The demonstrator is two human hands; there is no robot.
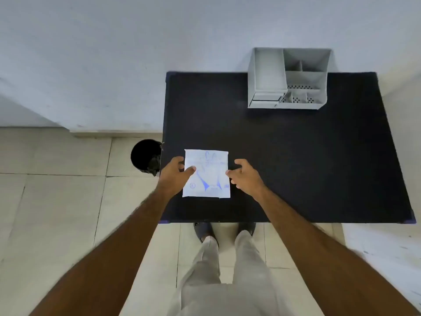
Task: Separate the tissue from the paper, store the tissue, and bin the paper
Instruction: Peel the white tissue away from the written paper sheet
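Observation:
A white paper packet with blue print (208, 176) lies flat on the black table (296, 156), near its front left corner. My left hand (176, 174) rests at the packet's left edge, thumb on top of the paper and fingers curled at its side. My right hand (246, 176) sits at the packet's right edge, fingertips touching it, fingers apart. The tissue itself is not visible separately. A black bin (145, 156) stands on the floor just left of the table. A grey organizer (288, 78) with several compartments stands at the table's back right.
A pale wall runs behind the table. Tiled floor lies to the left and in front. My legs and feet (225, 233) stand at the table's front edge. The table's right part is bare black surface.

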